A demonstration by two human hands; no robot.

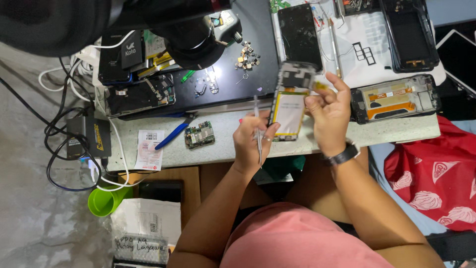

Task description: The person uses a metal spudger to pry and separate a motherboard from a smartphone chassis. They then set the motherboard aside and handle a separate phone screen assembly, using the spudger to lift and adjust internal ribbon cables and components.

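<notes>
Over the desk's (223,149) front edge, left hand (253,141) gripped tweezers (258,130), right hand (329,116) clamped the opened phone (290,106); steady, light prying seemed wisest.

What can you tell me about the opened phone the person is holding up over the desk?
The opened phone with its back cover removed is held upright above the pale desk edge. A large pale battery with a yellow border fills its middle, and dark circuitry with metal shields shows at the top. The right hand pinches its upper right side, at a small yellow part. The left hand steadies the lower left edge and also holds slim metal tweezers.
</notes>
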